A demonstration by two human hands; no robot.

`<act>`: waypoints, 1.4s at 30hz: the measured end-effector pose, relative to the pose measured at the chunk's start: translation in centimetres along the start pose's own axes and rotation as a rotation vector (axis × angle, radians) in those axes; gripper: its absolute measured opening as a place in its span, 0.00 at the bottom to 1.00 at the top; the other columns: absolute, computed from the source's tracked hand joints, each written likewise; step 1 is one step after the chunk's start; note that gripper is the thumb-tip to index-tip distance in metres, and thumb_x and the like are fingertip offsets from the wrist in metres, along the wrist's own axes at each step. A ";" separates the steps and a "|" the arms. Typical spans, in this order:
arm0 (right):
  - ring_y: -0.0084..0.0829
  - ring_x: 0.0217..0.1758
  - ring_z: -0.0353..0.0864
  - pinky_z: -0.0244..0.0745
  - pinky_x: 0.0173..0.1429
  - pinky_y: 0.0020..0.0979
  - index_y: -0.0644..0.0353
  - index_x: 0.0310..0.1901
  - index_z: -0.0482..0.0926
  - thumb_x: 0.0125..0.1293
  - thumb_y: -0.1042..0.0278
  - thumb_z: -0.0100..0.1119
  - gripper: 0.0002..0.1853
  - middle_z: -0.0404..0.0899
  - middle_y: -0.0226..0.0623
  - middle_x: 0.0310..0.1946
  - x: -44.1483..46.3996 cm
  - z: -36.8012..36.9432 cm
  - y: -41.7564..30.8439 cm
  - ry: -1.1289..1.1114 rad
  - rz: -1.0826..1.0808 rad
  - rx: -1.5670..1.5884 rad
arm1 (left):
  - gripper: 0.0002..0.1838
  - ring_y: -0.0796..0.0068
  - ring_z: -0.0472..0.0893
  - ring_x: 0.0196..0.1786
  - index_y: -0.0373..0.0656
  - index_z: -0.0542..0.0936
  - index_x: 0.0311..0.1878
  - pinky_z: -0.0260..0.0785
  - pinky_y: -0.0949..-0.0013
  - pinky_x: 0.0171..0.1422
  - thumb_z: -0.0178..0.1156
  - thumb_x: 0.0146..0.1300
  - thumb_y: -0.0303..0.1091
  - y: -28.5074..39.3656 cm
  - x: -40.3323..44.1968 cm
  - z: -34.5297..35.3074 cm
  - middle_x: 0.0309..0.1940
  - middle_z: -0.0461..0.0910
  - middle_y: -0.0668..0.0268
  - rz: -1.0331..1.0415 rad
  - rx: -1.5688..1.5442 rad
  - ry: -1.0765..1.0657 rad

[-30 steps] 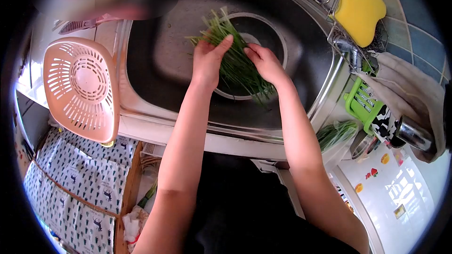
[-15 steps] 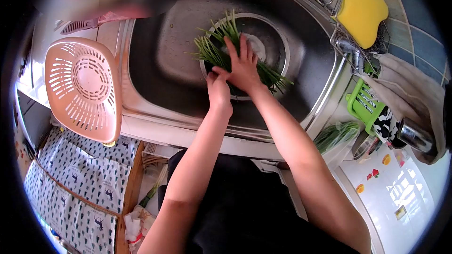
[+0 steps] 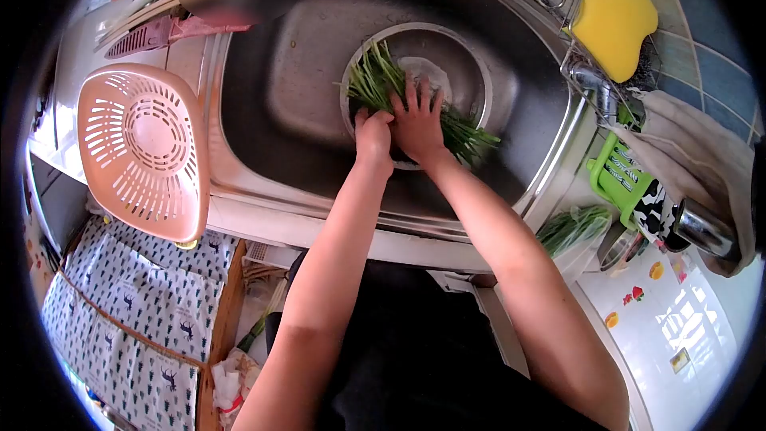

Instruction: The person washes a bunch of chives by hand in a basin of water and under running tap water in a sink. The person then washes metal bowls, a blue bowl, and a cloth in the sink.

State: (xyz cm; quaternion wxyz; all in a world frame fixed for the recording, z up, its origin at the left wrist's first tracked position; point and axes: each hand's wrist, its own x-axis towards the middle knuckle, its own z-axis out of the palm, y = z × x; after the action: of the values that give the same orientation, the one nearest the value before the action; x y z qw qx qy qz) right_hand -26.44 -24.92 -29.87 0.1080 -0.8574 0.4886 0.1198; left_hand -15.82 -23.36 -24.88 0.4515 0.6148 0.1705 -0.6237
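A bundle of green chives lies across a round metal basin inside the sink. My right hand rests on the middle of the bundle, fingers spread and pressing down. Close beside it, my left hand is wrapped round the bundle's near side, its thumb against the stems and its other fingers partly hidden. The thin ends of the chives stick out to the right of my right hand. Beyond my fingertips, something pale and rounded shows in the basin; I cannot tell what it is.
A pink slotted basket stands left of the stainless sink. A pink-handled knife lies behind it. At the right are a yellow cloth on a wire rack, a green caddy and bagged greens.
The chives have moved down into the basin, their left ends drawn inside the rim. My right hand has shifted slightly down and right. My left hand has closed in on the bundle.
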 end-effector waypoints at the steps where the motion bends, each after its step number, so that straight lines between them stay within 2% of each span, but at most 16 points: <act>1: 0.55 0.72 0.50 0.49 0.66 0.65 0.50 0.66 0.63 0.61 0.52 0.54 0.32 0.47 0.55 0.71 0.0 -0.3 0.6 -0.001 -0.044 -0.008 | 0.21 0.63 0.59 0.65 0.39 0.68 0.55 0.41 0.61 0.73 0.53 0.56 0.25 0.0 0.2 0.1 0.61 0.64 0.60 0.011 0.007 0.017; 2: 0.54 0.69 0.55 0.58 0.62 0.60 0.52 0.61 0.67 0.58 0.59 0.57 0.28 0.55 0.54 0.66 0.2 -0.6 1.2 0.143 -0.048 -0.027 | 0.27 0.63 0.60 0.64 0.39 0.62 0.60 0.44 0.61 0.71 0.53 0.54 0.25 0.1 0.5 0.0 0.61 0.64 0.59 0.007 0.075 0.030; 4: 0.54 0.68 0.56 0.62 0.62 0.59 0.51 0.61 0.66 0.57 0.63 0.60 0.29 0.56 0.54 0.65 0.9 -0.6 1.8 0.016 0.149 0.096 | 0.41 0.63 0.63 0.62 0.39 0.50 0.71 0.50 0.61 0.69 0.53 0.51 0.25 0.8 0.4 0.3 0.60 0.63 0.57 -0.001 0.213 0.056; 7: 0.55 0.62 0.64 0.69 0.57 0.52 0.55 0.61 0.63 0.57 0.68 0.61 0.29 0.60 0.55 0.61 1.0 -0.7 1.5 -0.106 0.240 0.270 | 0.34 0.64 0.64 0.60 0.39 0.60 0.66 0.51 0.59 0.67 0.53 0.51 0.25 0.5 0.9 0.7 0.56 0.67 0.58 -0.035 0.185 0.139; 10: 0.53 0.51 0.77 0.78 0.45 0.46 0.63 0.61 0.60 0.59 0.75 0.58 0.28 0.66 0.60 0.57 0.5 -2.9 0.7 -0.265 0.237 0.534 | 0.15 0.65 0.65 0.57 0.41 0.73 0.50 0.54 0.57 0.65 0.54 0.59 0.28 0.4 1.7 0.6 0.55 0.70 0.60 -0.151 0.187 0.084; 13: 0.43 0.51 0.79 0.77 0.41 0.42 0.64 0.66 0.57 0.58 0.76 0.56 0.33 0.70 0.56 0.56 0.3 -2.7 1.0 -0.277 0.095 0.998 | 0.11 0.65 0.71 0.48 0.42 0.76 0.48 0.63 0.60 0.54 0.54 0.62 0.31 0.6 2.0 -0.3 0.48 0.74 0.62 -0.252 0.037 -0.091; 14: 0.34 0.51 0.77 0.75 0.44 0.37 0.62 0.71 0.53 0.58 0.76 0.55 0.38 0.74 0.49 0.52 -0.2 -6.2 1.4 -0.529 0.284 1.283 | 0.12 0.69 0.71 0.44 0.43 0.75 0.48 0.63 0.63 0.50 0.57 0.61 0.33 0.8 1.6 -0.4 0.44 0.74 0.64 -0.218 0.031 -0.146; 16: 0.32 0.44 0.77 0.74 0.43 0.34 0.61 0.71 0.53 0.59 0.75 0.53 0.37 0.75 0.45 0.50 -1.0 -7.0 2.4 -0.590 0.269 1.530 | 0.15 0.75 0.72 0.36 0.44 0.74 0.48 0.64 0.70 0.40 0.61 0.59 0.36 1.3 -0.1 -0.7 0.36 0.75 0.68 -0.147 0.021 -0.257; 17: 0.31 0.41 0.77 0.74 0.43 0.33 0.61 0.71 0.53 0.60 0.75 0.53 0.36 0.75 0.43 0.49 -1.4 -7.3 3.2 -0.619 0.257 1.654 | 0.15 0.76 0.72 0.36 0.44 0.74 0.48 0.64 0.70 0.39 0.62 0.60 0.37 1.7 -1.0 -0.7 0.36 0.75 0.68 -0.140 0.032 -0.298; 18: 0.29 0.29 0.76 0.73 0.33 0.30 0.60 0.67 0.58 0.62 0.74 0.50 0.30 0.76 0.41 0.45 -2.0 -7.4 3.7 -0.592 0.304 1.662 | 0.15 0.77 0.73 0.35 0.44 0.73 0.49 0.64 0.70 0.39 0.62 0.61 0.37 2.3 -2.2 -0.6 0.37 0.75 0.69 -0.132 0.044 -0.337; 21: 0.27 0.22 0.73 0.68 0.27 0.27 0.60 0.64 0.62 0.63 0.71 0.50 0.26 0.75 0.40 0.40 -3.3 -13.7 4.7 -0.700 0.256 1.961 | 0.15 0.78 0.74 0.35 0.43 0.73 0.49 0.65 0.72 0.36 0.60 0.65 0.39 3.9 -5.9 0.2 0.37 0.77 0.68 -0.059 -0.003 -0.483; 22: 0.25 0.22 0.73 0.66 0.25 0.26 0.60 0.61 0.64 0.63 0.69 0.51 0.24 0.74 0.39 0.36 -3.7 -15.4 4.8 -0.701 0.250 1.975 | 0.14 0.78 0.75 0.35 0.43 0.73 0.50 0.65 0.72 0.34 0.59 0.67 0.40 4.3 -7.0 0.5 0.37 0.78 0.68 -0.027 -0.032 -0.535; 26: 0.30 0.24 0.75 0.66 0.24 0.26 0.62 0.56 0.67 0.62 0.67 0.53 0.20 0.76 0.45 0.40 -5.1 -19.6 5.3 -0.712 0.186 2.037 | 0.15 0.79 0.76 0.33 0.42 0.72 0.51 0.64 0.76 0.28 0.58 0.67 0.39 6.0 -10.7 1.6 0.38 0.78 0.68 0.103 -0.067 -0.711; 29: 0.31 0.27 0.80 0.67 0.23 0.24 0.59 0.55 0.66 0.63 0.64 0.57 0.20 0.76 0.40 0.37 -6.5 -22.6 4.6 -0.644 0.133 2.030 | 0.11 0.82 0.74 0.33 0.45 0.72 0.49 0.63 0.75 0.30 0.60 0.65 0.33 7.5 -13.3 2.1 0.37 0.78 0.69 0.139 -0.053 -0.741; 34: 0.33 0.34 0.83 0.70 0.25 0.24 0.59 0.61 0.62 0.67 0.63 0.57 0.24 0.76 0.39 0.42 -8.4 -26.0 3.8 -0.572 0.097 1.963 | 0.18 0.79 0.78 0.42 0.42 0.69 0.62 0.71 0.74 0.42 0.53 0.69 0.29 8.5 -17.4 2.4 0.45 0.78 0.68 0.226 -0.031 -0.690; 42: 0.34 0.36 0.83 0.72 0.28 0.26 0.51 0.69 0.53 0.69 0.63 0.54 0.31 0.75 0.39 0.46 -10.2 -29.2 3.2 -0.503 -0.007 1.925 | 0.19 0.70 0.77 0.49 0.40 0.66 0.64 0.71 0.63 0.52 0.46 0.71 0.27 10.5 -22.0 1.4 0.50 0.77 0.63 0.298 -0.046 -0.919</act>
State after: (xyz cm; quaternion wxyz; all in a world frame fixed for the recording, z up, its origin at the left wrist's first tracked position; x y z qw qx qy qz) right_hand -31.29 -27.03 0.75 0.8585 -0.3554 0.3379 -0.1499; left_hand -12.15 -22.23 -0.78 0.5780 0.2834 -0.1230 -0.7553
